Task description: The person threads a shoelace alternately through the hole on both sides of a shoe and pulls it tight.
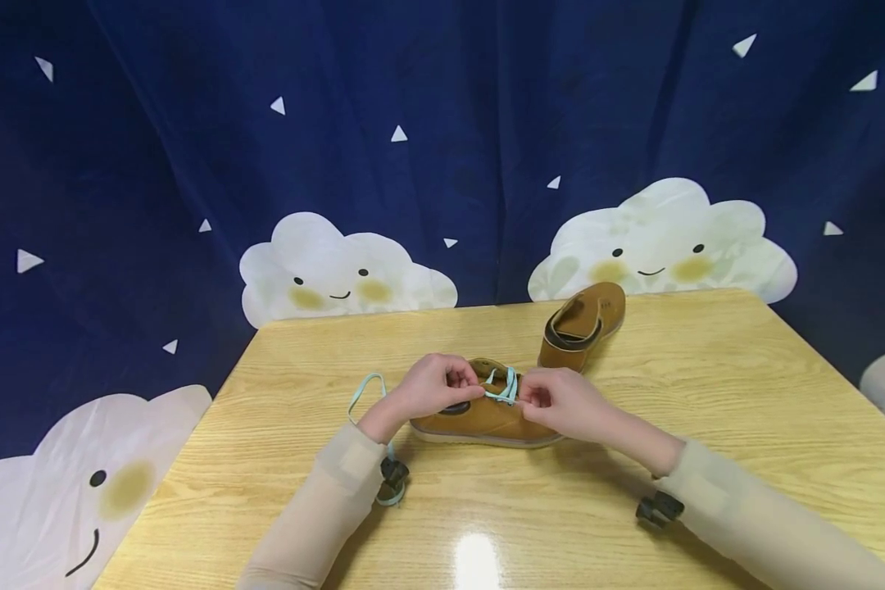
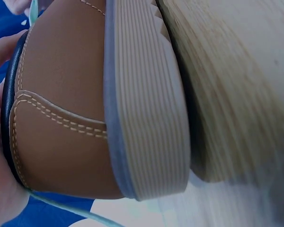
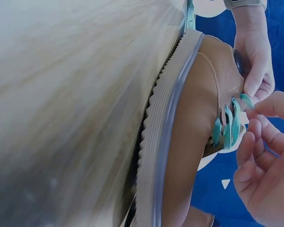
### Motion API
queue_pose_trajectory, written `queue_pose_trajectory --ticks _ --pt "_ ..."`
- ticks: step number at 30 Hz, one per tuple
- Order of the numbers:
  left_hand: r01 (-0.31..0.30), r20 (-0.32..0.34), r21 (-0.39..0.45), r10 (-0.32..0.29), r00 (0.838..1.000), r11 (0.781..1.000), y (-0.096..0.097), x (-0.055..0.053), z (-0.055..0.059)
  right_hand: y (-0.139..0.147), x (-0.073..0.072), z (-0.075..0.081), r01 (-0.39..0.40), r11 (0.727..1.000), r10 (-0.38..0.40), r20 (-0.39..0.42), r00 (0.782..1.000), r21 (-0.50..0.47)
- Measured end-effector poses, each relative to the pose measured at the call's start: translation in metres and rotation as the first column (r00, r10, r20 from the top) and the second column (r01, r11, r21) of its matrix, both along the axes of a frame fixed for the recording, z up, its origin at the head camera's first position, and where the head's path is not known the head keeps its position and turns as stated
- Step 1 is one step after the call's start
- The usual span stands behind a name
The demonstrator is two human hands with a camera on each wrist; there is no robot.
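Observation:
A brown leather shoe (image 1: 479, 422) with a pale ridged sole (image 2: 151, 104) sits on the table, toe to the right in the head view. A light teal shoelace (image 3: 235, 120) runs through its eyelets. Over the shoe's opening, my left hand (image 1: 438, 385) pinches the lace between thumb and fingers, close to the dark padded collar (image 2: 12, 104). From the other side of the lacing, my right hand (image 1: 564, 401) pinches the same lace with thumb and forefinger. A short length of lace stretches between the two hands. The shoe's tongue is partly hidden behind them.
A second brown shoe (image 1: 566, 348) lies behind and to the right, its inside showing. A loose teal lace length (image 1: 369, 379) loops onto the wooden table (image 1: 597, 524) left of the first shoe, partly behind the left wrist. A dark blue cloud-print curtain (image 1: 413, 65) hangs behind.

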State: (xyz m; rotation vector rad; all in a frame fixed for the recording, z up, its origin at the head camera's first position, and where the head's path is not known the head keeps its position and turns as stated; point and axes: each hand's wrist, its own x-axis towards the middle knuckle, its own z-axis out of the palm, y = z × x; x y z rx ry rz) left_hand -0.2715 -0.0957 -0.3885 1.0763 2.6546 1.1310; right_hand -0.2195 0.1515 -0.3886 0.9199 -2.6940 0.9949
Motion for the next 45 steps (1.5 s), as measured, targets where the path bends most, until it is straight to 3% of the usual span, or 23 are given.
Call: queue_pose_trajectory --ticks 9,18,26,35,42,45 --pt "0.013 -0.01 -0.023 -0.013 1.0 1.0 0.001 0.001 0.001 0.021 0.011 -0.005 -0.037 0.999 0.037 -0.034 0.999 0.007" --pt "0.029 -0.019 -0.021 -0.029 0.999 0.999 0.003 0.001 0.002 0.041 0.015 -0.011 -0.018 1.0 0.018 -0.006 1.0 0.0" --pt "0.043 -0.035 -0.026 -0.044 0.998 0.999 0.005 -0.001 0.003 0.051 0.018 -0.01 -0.04 0.999 0.04 -0.093 0.995 0.009" --pt "0.008 -0.076 -0.033 -0.011 0.997 0.999 0.004 -0.002 0.003 0.043 0.011 -0.01 -0.016 0.997 0.016 0.002 1.0 0.07" --pt "-0.001 -0.082 0.104 0.01 0.997 0.995 -0.002 0.001 0.002 0.037 0.005 -0.005 -0.042 0.984 0.038 0.029 0.999 0.175" --pt "-0.03 -0.124 0.135 0.047 0.991 0.99 -0.011 0.0 0.005 0.035 0.0 -0.001 -0.034 0.985 0.031 0.019 0.999 0.171"
